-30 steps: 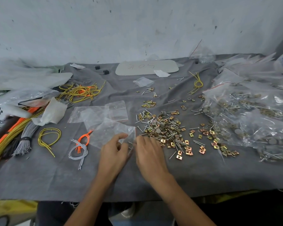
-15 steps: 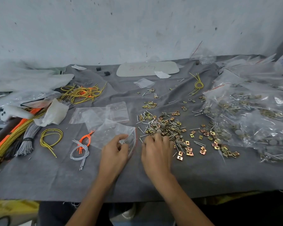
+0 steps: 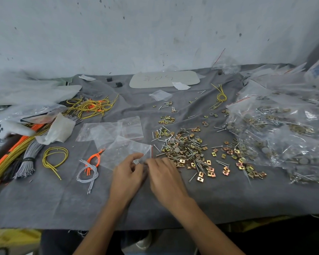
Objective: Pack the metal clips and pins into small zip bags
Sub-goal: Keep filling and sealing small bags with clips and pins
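Two hands meet at the middle of the grey cloth [image 3: 44, 199], fingertips together at the mouth of one small zip bag [image 3: 122, 151]. Left hand [image 3: 127, 173]: thumb and forefinger curled, pinching the bag's near edge beside the mouth. Right hand [image 3: 166, 175]: back uppermost, fingers bent down at the same opening. Whether it holds anything underneath cannot be told, as the fingertips are hidden and blurred.

Key relation: the bag lies flat at 11 o'clock from the left hand, long axis running roughly 9 to 3, its red-striped mouth facing 3 o'clock. The loose heap of clips and pins [image 3: 184, 151] lies at 1 o'clock from the right hand, just beside the mouth. The right hand is plainly nearer the heap; the left is nearer the bag. Judgement: filling calls for a short sweep from 3 toward 9, with the left holding the mouth open.

Condition of bag: clear, thin, crumpled, apparently empty or nearly so. Heap: brass-coloured square clips mixed with slim silver pins pointing every way, plus some grey discs; tangled, and likely to snag the film. Spare bags [image 3: 109, 131] lie at 12 o'clock of the bag; filled bags [image 3: 274, 129] lie well apart at 3 o'clock.
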The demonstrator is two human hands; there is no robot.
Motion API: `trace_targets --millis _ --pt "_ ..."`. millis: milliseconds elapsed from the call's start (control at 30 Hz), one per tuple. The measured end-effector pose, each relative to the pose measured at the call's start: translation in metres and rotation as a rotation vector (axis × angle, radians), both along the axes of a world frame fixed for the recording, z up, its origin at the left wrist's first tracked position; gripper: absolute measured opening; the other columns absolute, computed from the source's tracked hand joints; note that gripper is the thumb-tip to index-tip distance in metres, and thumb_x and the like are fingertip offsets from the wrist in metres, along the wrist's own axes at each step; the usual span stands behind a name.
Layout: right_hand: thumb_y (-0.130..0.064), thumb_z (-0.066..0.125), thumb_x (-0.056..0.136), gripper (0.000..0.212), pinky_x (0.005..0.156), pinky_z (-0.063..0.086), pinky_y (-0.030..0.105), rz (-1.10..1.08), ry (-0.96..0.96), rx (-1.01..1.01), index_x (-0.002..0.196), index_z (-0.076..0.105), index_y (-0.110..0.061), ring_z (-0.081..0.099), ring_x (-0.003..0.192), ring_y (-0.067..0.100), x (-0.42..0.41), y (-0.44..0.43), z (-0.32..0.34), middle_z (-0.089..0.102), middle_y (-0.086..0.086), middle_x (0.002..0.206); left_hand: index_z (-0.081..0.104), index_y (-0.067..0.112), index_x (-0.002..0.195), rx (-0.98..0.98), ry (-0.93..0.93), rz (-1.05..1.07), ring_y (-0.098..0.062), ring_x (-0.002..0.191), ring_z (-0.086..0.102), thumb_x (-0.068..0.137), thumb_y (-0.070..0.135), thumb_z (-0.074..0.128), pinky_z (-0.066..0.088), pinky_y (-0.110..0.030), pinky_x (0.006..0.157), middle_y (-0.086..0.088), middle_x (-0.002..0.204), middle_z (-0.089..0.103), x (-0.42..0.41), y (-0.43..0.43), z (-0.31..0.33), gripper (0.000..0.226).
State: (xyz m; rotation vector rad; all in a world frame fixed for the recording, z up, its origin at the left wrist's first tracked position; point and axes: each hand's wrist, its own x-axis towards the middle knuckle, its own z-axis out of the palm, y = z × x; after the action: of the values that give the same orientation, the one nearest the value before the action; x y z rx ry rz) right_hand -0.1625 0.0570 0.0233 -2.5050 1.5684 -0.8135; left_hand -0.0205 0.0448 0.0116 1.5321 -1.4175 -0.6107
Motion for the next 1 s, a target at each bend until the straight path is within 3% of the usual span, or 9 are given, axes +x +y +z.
trace_targets --millis 67,167,233,367,533,633,733,867,1000 --pt "-0.007 0.050 0.093 0.037 0.088 0.039 0.034 0.053 -0.066 0.030 0.127 0.055 -0.019 0.051 0.101 0.023 0.000 0.000 0.003 0.067 -0.001 0.109 0.070 0.030 0.107 0.002 0.018 0.003 -0.007 0.049 0.049 0.072 0.038 0.048 0.041 -0.029 0.052 0.000 0.055 0.061 0.000 0.000 0.000 0.042" --pt "-0.010 0.056 0.093 0.028 0.083 0.042 0.037 -0.096 -0.149 -0.010 0.117 0.063 -0.023 0.053 0.096 0.023 -0.003 -0.007 0.006 0.068 -0.004 0.104 0.071 0.029 0.107 0.001 0.022 0.025 -0.007 0.048 0.045 0.075 0.033 0.049 0.037 -0.030 0.052 0.001 0.054 0.059 0.002 -0.002 -0.002 0.038" --pt "-0.010 0.058 0.091 0.027 0.083 0.043 0.039 -0.227 -0.079 -0.035 0.113 0.068 -0.022 0.053 0.097 0.027 -0.009 -0.020 0.006 0.065 0.001 0.104 0.071 0.030 0.107 0.007 0.026 0.032 -0.006 0.046 0.042 0.077 0.030 0.049 0.035 -0.029 0.051 0.003 0.052 0.055 0.003 -0.003 -0.003 0.037" --pt "-0.019 0.051 0.097 0.026 0.089 0.038 0.040 -0.246 0.114 0.027 0.117 0.067 -0.025 0.048 0.106 0.028 -0.009 -0.037 0.005 0.059 0.002 0.114 0.071 0.030 0.107 0.011 0.036 0.041 -0.007 0.048 0.044 0.077 0.030 0.049 0.039 -0.031 0.054 -0.006 0.058 0.060 0.003 -0.004 -0.004 0.038" --pt "-0.014 0.061 0.089 0.014 0.081 0.042 0.040 -0.260 0.119 -0.033 0.097 0.067 -0.023 0.055 0.094 0.028 -0.003 -0.029 0.006 0.069 -0.001 0.097 0.070 0.030 0.108 0.010 0.035 0.032 -0.006 0.046 0.043 0.077 0.030 0.048 0.038 -0.031 0.052 0.004 0.051 0.055 0.003 -0.004 -0.004 0.039" --pt "-0.014 0.057 0.094 0.010 0.090 0.041 0.039 -0.219 -0.125 -0.060 0.094 0.062 -0.023 0.053 0.089 0.024 -0.004 -0.015 0.001 0.065 -0.005 0.088 0.070 0.030 0.109 0.003 0.020 0.037 -0.005 0.046 0.044 0.077 0.029 0.047 0.038 -0.028 0.051 0.004 0.051 0.056 0.004 -0.004 -0.003 0.038" --pt "-0.020 0.052 0.096 0.008 0.081 0.039 0.029 -0.135 -0.346 -0.055 0.094 0.059 -0.024 0.045 0.084 0.014 -0.006 0.000 0.003 0.061 -0.010 0.086 0.069 0.029 0.109 -0.006 0.003 0.038 -0.005 0.045 0.044 0.077 0.031 0.047 0.037 -0.028 0.051 0.005 0.051 0.056 0.002 -0.003 -0.003 0.039" --pt "-0.024 0.052 0.093 0.012 0.077 0.043 0.031 0.037 -0.223 0.060 0.103 0.059 -0.022 0.048 0.094 0.015 -0.003 0.009 0.006 0.066 -0.009 0.097 0.068 0.031 0.110 0.003 0.019 0.028 -0.008 0.048 0.049 0.072 0.041 0.044 0.043 -0.033 0.053 -0.001 0.056 0.061 0.004 -0.002 -0.003 0.046" --pt "-0.024 0.048 0.099 0.006 0.073 0.036 0.031 0.075 -0.141 0.070 0.100 0.053 -0.021 0.047 0.096 0.019 -0.001 0.006 0.009 0.066 -0.005 0.097 0.067 0.035 0.107 0.019 0.072 -0.003 -0.015 0.053 0.059 0.068 0.041 0.044 0.052 -0.039 0.057 -0.006 0.060 0.066 0.002 -0.002 -0.005 0.045"
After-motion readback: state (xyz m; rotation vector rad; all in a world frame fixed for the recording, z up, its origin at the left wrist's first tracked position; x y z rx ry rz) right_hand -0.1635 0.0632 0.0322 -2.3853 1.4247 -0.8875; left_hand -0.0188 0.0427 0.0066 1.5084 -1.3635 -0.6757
